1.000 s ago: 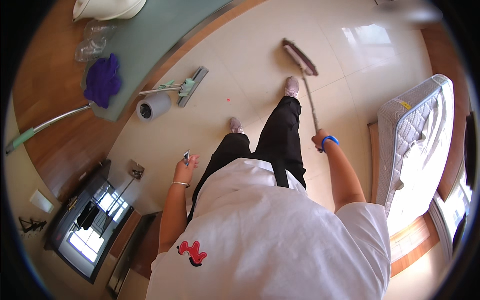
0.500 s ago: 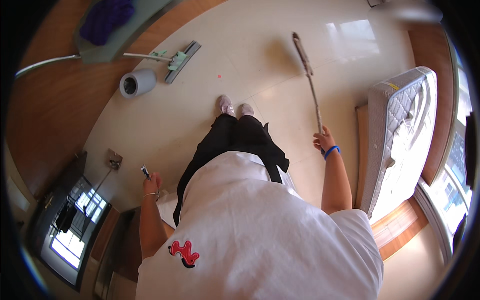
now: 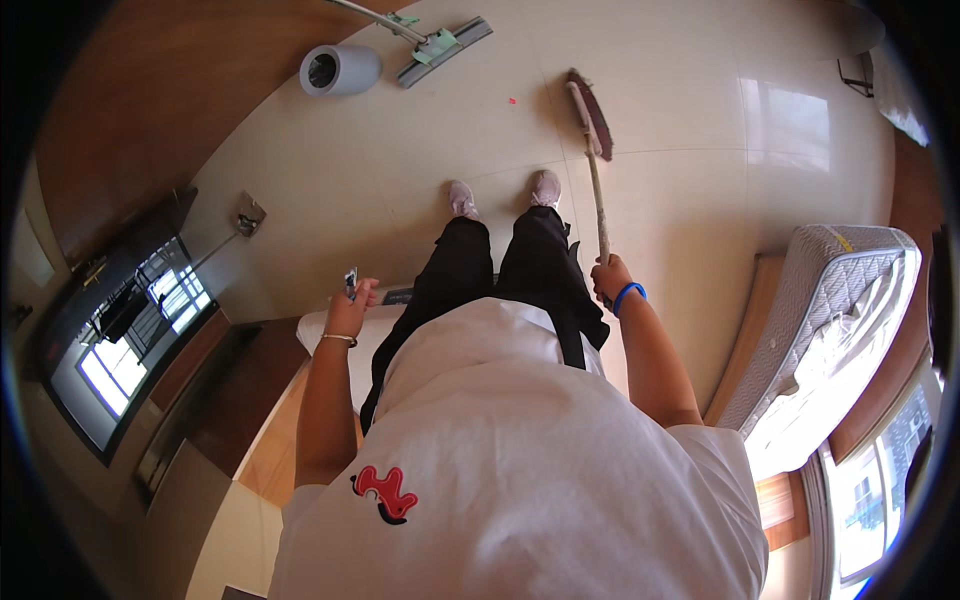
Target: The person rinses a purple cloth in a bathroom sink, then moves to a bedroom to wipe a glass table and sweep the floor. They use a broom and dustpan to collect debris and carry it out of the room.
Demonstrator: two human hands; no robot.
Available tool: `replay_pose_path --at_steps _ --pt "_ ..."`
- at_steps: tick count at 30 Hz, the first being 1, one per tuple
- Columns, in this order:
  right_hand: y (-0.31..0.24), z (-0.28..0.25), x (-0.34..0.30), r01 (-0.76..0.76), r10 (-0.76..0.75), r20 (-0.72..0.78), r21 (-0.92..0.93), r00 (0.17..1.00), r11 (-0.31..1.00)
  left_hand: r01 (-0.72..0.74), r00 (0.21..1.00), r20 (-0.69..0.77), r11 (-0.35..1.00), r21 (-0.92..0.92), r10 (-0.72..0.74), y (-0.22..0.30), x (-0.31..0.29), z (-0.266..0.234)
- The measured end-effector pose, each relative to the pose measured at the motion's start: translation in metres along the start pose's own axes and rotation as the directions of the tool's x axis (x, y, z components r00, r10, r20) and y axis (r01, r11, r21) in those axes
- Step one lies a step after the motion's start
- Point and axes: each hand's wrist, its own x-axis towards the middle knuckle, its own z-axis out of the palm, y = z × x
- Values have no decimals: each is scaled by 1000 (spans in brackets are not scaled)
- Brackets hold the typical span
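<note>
My right hand (image 3: 611, 278) is closed around the long thin handle of a broom (image 3: 596, 128). Its brownish-red head rests at an angle over the pale tiles, a little ahead of my right foot. On the other side, my left hand (image 3: 347, 312) is held up near my thigh. A small dark and silvery object (image 3: 351, 283) sticks up from its fingers; its kind is too small to tell. Ahead of my shoes, on the tiles, lies a tiny red scrap (image 3: 512, 101), left of the broom head.
A flat mop (image 3: 443, 52) and a grey-white bin (image 3: 358, 70) stand far left of centre. A long-handled dustpan (image 3: 250, 213) is at the left, by a dark glossy screen (image 3: 120, 345) reflecting windows. A mattress (image 3: 835, 290), partly wrapped in plastic, flanks the right side.
The broom has swung left, its head tilting the other way. My right hand has moved left with it. My feet are further apart, and the whole view has turned.
</note>
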Motion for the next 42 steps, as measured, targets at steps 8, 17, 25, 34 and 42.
replay_pose_path --at_steps 8,17,25,34,42 --pt "-64 -44 10 142 -115 -177 148 977 979 174 983 -49 984 -31 -176 -100 -28 -27" --pt "-142 47 132 -96 -64 -233 -613 970 784 145 989 34 989 -40 -143 -147 78 -127" --pt "-30 252 54 33 -145 -161 -552 976 833 -373 912 -168 927 40 374 66 304 -246" --pt "-64 227 -32 142 -140 -221 -7 965 990 -855 519 -571 389 -343 636 418 360 -292" --pt "-177 155 16 177 -191 -360 -70 913 982 -980 189 -645 96 -177 741 361 299 -252"
